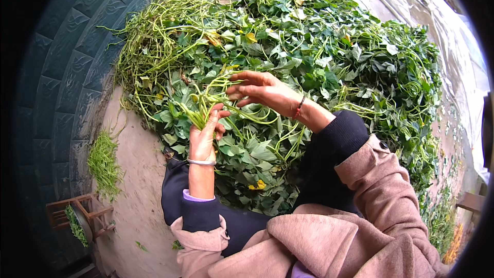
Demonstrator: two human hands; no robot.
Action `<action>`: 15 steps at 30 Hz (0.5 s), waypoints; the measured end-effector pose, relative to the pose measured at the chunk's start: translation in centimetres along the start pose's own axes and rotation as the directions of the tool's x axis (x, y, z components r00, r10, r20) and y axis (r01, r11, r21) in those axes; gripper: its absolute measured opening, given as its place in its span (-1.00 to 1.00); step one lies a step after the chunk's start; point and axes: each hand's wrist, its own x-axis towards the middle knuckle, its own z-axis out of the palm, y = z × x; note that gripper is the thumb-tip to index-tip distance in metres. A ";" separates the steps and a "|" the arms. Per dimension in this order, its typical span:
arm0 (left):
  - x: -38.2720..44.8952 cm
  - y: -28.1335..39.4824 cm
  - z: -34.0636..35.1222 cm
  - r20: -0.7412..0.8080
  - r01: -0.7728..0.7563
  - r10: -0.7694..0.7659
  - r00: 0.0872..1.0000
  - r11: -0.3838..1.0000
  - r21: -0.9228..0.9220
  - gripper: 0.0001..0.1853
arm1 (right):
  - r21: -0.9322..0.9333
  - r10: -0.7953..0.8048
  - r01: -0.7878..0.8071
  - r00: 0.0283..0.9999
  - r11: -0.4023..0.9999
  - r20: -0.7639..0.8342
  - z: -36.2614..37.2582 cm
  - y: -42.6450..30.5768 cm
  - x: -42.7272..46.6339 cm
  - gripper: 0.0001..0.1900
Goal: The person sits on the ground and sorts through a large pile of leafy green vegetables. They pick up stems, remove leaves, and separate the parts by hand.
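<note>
My left hand [206, 131] grips a small bundle of green leaf stems [198, 117], with the thumb pressed along it. Just beyond and to the right, my right hand [262, 90] reaches over loose stems with its fingers apart and slightly curled. Its fingertips are close to the stems; whether they touch them I cannot tell. Below both hands lies a large heap of leafy green vines [270, 150], which look like sweet potato vines. It spreads from between my knees to far ahead. A few leaves are yellow [257, 185].
Mostly bare stems [154, 42] are piled at the heap's left, by a dark green tiled wall [65, 88]. A smaller stem pile [104, 164] lies on the floor [135, 185]. A wooden stool [92, 204] holds a bowl [83, 222] of greens. White sheeting [444, 46] runs along the right.
</note>
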 end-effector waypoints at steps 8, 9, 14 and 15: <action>-0.9 1.8 -3.4 -0.145 -0.076 0.079 0.986 0.997 0.026 -0.73 | -0.999 0.495 -0.009 0.869 0.031 0.008 -4.7 14.8 -6.8 -0.84; -1.2 2.2 -3.6 -0.155 -0.102 0.106 0.982 0.994 0.034 -0.74 | -0.994 0.527 0.079 0.849 -0.071 0.030 -5.1 17.6 -8.4 -0.81; -2.7 4.1 -5.5 -0.262 -0.194 0.214 0.941 0.976 0.100 -0.77 | -0.985 0.494 0.165 0.853 0.052 0.169 -4.5 17.3 -9.9 -0.80; -3.2 4.7 -5.8 -0.293 -0.198 0.222 0.930 0.974 0.108 -0.77 | -0.977 0.487 0.050 0.861 0.209 0.148 -3.9 15.6 -9.0 -0.80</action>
